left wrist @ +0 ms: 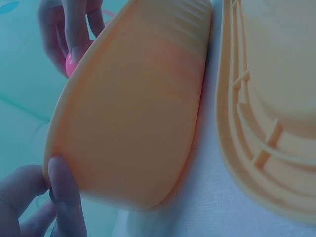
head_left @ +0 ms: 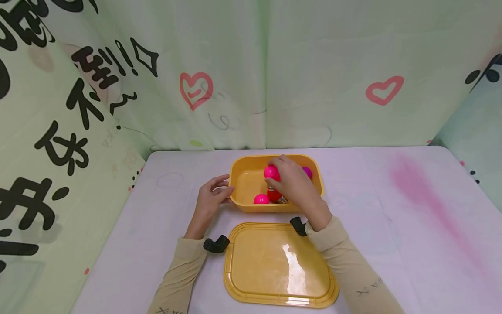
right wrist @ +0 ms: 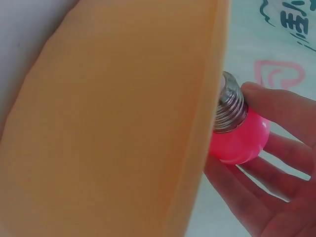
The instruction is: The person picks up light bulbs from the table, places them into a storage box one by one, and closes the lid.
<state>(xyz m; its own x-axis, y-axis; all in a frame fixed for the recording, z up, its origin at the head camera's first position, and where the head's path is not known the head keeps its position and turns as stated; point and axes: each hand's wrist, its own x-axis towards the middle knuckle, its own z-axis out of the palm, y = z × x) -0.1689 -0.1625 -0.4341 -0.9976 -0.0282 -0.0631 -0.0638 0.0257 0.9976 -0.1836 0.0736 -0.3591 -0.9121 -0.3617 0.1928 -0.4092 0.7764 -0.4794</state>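
Note:
My right hand (head_left: 291,181) holds a pink light bulb (head_left: 272,173) over the yellow plastic box (head_left: 247,162). In the right wrist view the bulb's silver screw base (right wrist: 233,104) shows beside the box wall, with the thumb and fingers around the pink globe. My left hand (head_left: 211,198) pinches the box's left rim, one digit lying against the outer wall in the left wrist view. Inside the box lie another pink bulb (head_left: 261,199), a red bulb (head_left: 274,194) with its metal base showing, and a purple bulb (head_left: 307,172) partly hidden behind the right hand.
A yellow lid (head_left: 270,261) lies flat on the white-covered table (head_left: 392,244), just in front of the box. Behind the table hangs a pale green curtain (head_left: 313,65) with drawn hearts. Black wrist mounts (head_left: 216,244) stick out from both sleeves.

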